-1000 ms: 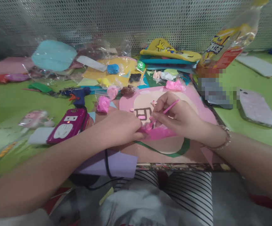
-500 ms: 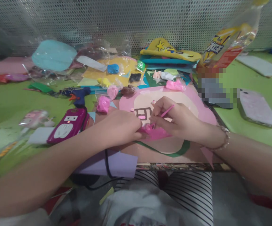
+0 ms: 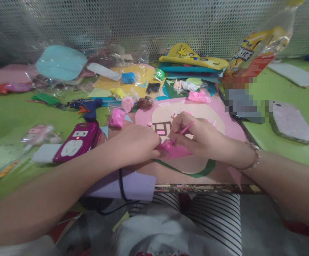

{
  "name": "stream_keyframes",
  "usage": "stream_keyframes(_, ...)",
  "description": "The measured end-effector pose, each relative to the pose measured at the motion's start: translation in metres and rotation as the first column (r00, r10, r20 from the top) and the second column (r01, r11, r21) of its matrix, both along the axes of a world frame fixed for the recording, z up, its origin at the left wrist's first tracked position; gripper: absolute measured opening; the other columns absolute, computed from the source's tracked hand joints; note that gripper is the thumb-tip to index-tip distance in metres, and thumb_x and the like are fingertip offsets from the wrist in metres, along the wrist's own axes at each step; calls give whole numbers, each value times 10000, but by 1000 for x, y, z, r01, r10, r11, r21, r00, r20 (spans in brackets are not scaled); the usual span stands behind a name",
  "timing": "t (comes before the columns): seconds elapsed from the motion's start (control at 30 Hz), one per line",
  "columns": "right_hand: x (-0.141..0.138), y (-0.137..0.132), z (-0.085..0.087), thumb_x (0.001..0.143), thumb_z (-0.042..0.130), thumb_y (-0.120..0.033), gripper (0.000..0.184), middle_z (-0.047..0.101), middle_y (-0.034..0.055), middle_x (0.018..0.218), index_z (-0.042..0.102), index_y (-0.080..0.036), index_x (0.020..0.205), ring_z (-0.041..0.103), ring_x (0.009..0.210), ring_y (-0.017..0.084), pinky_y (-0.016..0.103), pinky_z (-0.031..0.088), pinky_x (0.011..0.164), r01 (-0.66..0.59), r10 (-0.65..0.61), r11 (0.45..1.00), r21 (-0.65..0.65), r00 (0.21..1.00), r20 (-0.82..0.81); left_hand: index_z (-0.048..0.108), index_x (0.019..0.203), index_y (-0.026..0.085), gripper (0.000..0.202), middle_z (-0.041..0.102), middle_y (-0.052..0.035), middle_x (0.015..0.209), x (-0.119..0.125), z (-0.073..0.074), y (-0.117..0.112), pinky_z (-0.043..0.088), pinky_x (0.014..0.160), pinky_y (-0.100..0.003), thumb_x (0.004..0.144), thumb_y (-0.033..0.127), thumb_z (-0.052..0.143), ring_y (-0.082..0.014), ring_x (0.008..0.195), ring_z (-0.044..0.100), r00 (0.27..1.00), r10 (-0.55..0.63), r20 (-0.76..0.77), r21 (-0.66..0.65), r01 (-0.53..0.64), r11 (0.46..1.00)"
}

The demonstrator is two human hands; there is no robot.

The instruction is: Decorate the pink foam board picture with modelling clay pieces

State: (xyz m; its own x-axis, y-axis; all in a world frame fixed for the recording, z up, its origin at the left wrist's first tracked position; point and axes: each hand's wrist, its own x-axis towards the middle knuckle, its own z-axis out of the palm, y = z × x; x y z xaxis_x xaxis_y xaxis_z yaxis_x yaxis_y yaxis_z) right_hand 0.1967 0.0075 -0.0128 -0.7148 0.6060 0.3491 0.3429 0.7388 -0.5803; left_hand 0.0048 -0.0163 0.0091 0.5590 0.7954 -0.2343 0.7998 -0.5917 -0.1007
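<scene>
My right hand [image 3: 197,133] pinches a thin pink stick [image 3: 188,127], its lower end touching a lump of pink clay [image 3: 168,144]. The clay lies on a bright pink patch [image 3: 181,151] on a rounded pink and cream paper cutout [image 3: 197,165] with a green lower edge. My left hand [image 3: 141,144] is closed at the left side of the clay; whatever its fingertips hold is hidden. Between the hands, a dark outlined window shape [image 3: 162,128] with a pink piece inside shows on the cutout. My right hand covers part of the picture.
Wrapped clay lumps, such as a pink one [image 3: 117,118], lie behind my hands. A blue glue gun [image 3: 92,108] and a magenta power socket [image 3: 76,142] are at left. A tilted bottle [image 3: 261,46] and a phone [image 3: 293,122] are at right. Purple paper [image 3: 138,185] overhangs the front edge.
My right hand has shifted slightly left, and the pink stick with it. My left hand stays almost where it was.
</scene>
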Motion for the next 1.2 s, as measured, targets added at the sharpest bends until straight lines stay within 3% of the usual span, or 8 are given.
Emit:
stream_keyframes(0.2, -1, -1, 3, 863, 496, -167, 81, 578, -9, 724, 418, -189, 863, 543, 611, 101, 222, 383, 520, 17, -18, 1000, -5, 999, -51, 665, 730, 177, 397, 609, -66, 593, 0, 0, 0, 314, 514, -272, 832, 482, 432, -189, 561, 568, 1000, 4, 18, -13, -4, 1000)
stream_keyframes(0.33, 0, 0, 3, 869, 508, -194, 80, 588, 6, 741, 428, -185, 872, 558, 621, 102, 223, 388, 509, 6, -12, 999, -44, 992, -122, 669, 727, 178, 377, 612, -67, 595, 1, 1, -1, 328, 526, -279, 827, 468, 450, -195, 575, 577, 1000, 13, 16, -25, -13, 1000)
stream_keyframes(0.63, -2, -2, 5, 840, 492, -99, 131, 603, 30, 854, 435, -186, 920, 591, 724, 115, 244, 465, 620, -52, 46, 996, -68, 994, -96, 688, 808, 192, 391, 636, -67, 645, 1, 0, -1, 306, 520, -266, 838, 487, 433, -175, 578, 567, 999, 24, 31, -15, -24, 1000)
stream_keyframes(0.77, -5, -1, 6, 853, 491, -119, 76, 622, 22, 861, 472, -190, 872, 590, 729, 118, 243, 449, 608, -34, 34, 999, 19, 998, -44, 696, 819, 211, 428, 630, -68, 627, 0, -2, 0, 273, 506, -267, 846, 524, 405, -185, 572, 560, 1000, 10, 14, 2, -10, 1000)
stream_keyframes(0.97, -5, 2, 3, 848, 546, -122, 84, 637, 3, 846, 525, -189, 895, 584, 705, 105, 231, 449, 621, -44, 58, 989, 141, 994, -93, 693, 832, 204, 430, 637, -65, 652, -1, -3, 0, 281, 517, -268, 852, 521, 403, -174, 576, 563, 1000, 2, 14, -6, -2, 1000)
stream_keyframes(1.2, -4, 2, 1, 897, 426, -83, 211, 612, 58, 932, 554, -169, 1039, 570, 866, 135, 260, 469, 715, -164, 179, 971, 172, 981, -72, 696, 819, 202, 428, 654, -75, 700, -2, -5, 0, 278, 521, -274, 864, 493, 385, -186, 583, 563, 1000, -6, 10, 1, 6, 1000)
